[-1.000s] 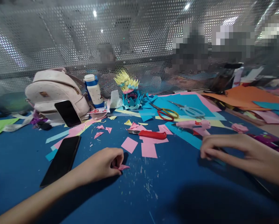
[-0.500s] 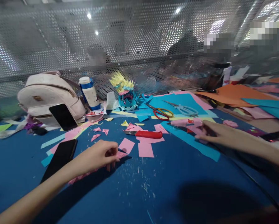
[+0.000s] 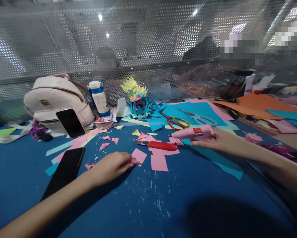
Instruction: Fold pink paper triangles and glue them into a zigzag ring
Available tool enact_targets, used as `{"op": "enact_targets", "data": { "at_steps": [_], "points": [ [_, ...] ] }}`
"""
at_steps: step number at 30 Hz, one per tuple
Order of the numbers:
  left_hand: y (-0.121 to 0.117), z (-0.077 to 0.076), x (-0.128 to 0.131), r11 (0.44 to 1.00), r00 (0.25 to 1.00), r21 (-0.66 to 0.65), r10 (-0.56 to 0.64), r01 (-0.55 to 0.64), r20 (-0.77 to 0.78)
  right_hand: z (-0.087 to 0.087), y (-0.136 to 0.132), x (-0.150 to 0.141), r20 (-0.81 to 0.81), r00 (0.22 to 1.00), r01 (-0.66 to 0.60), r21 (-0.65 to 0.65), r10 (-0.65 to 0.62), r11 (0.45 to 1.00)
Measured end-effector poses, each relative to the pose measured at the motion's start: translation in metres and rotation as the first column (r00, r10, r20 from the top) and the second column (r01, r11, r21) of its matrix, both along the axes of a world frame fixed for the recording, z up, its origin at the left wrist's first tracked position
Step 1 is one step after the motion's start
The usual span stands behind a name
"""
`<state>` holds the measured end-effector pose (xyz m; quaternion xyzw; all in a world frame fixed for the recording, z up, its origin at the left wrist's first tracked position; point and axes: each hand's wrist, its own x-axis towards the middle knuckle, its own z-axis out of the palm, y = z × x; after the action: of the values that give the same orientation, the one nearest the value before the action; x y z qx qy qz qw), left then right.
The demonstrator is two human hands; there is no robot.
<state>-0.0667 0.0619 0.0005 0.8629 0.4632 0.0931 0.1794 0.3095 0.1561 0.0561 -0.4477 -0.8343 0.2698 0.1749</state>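
My left hand [image 3: 111,166] rests on the blue table [image 3: 148,201], fingers curled round a small folded pink paper piece [image 3: 135,161]. My right hand [image 3: 219,139] reaches forward and grips a pink glue gun [image 3: 191,133], lifted a little above a strip of blue paper [image 3: 216,158]. Its nozzle points left toward a red-handled utility knife [image 3: 158,144]. Pink paper squares [image 3: 158,161] lie between my two hands.
A black phone [image 3: 65,172] lies left of my left arm. At the back stand a white backpack [image 3: 56,100] with a second phone [image 3: 70,123] leaning on it, a white bottle [image 3: 98,98], a yellow-and-blue paper flower [image 3: 137,99], two pairs of scissors [image 3: 188,119]. Coloured sheets [image 3: 267,105] are stacked at right.
My right hand moved from the near right of the table forward to the glue gun, closed on it and raised it. My left hand shifted slightly with the pink piece.
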Motion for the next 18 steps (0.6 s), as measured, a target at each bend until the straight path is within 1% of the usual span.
{"op": "enact_targets", "data": {
  "at_steps": [1, 2, 3, 4, 6, 10, 13, 15, 18],
  "points": [
    [0.001, -0.001, 0.001, 1.000, 1.000, 0.009, -0.001, 0.001, -0.009, 0.002, -0.006, -0.012, -0.003, 0.997, -0.081, -0.113, 0.081, 0.990],
    [0.002, -0.001, 0.002, 1.000, 1.000, 0.019, -0.002, 0.003, -0.018, 0.002, -0.013, -0.024, -0.018, 0.996, -0.090, -0.203, 0.088, 0.975],
    [0.003, -0.001, 0.002, 1.000, 1.000, 0.029, -0.006, 0.007, -0.026, 0.000, -0.018, -0.035, -0.037, 0.997, -0.075, -0.283, 0.068, 0.956],
    [0.003, -0.002, 0.003, 0.999, 0.999, 0.040, -0.011, 0.012, -0.033, -0.003, -0.023, -0.045, -0.049, 0.996, -0.090, -0.360, 0.078, 0.928],
    [0.001, -0.002, 0.003, 0.997, 0.999, 0.069, -0.020, 0.024, -0.046, -0.013, -0.029, -0.062, -0.078, 0.991, -0.132, -0.456, 0.108, 0.880],
    [-0.005, -0.005, 0.004, 0.987, 0.997, 0.155, -0.019, 0.031, -0.079, -0.033, -0.031, -0.084, -0.113, 0.985, -0.172, -0.564, 0.131, 0.808],
    [-0.010, -0.010, 0.007, 0.973, 0.994, 0.227, -0.010, 0.035, -0.112, -0.044, -0.029, -0.090, -0.175, 0.972, -0.233, -0.618, 0.158, 0.751],
    [-0.012, -0.014, 0.008, 0.963, 0.992, 0.268, -0.006, 0.041, -0.129, -0.049, -0.028, -0.089, -0.181, 0.973, -0.228, -0.631, 0.145, 0.742],
    [-0.013, -0.017, 0.010, 0.950, 0.990, 0.308, -0.011, 0.054, -0.142, -0.053, -0.027, -0.083, -0.169, 0.978, -0.204, -0.633, 0.125, 0.747]
  ]
}}
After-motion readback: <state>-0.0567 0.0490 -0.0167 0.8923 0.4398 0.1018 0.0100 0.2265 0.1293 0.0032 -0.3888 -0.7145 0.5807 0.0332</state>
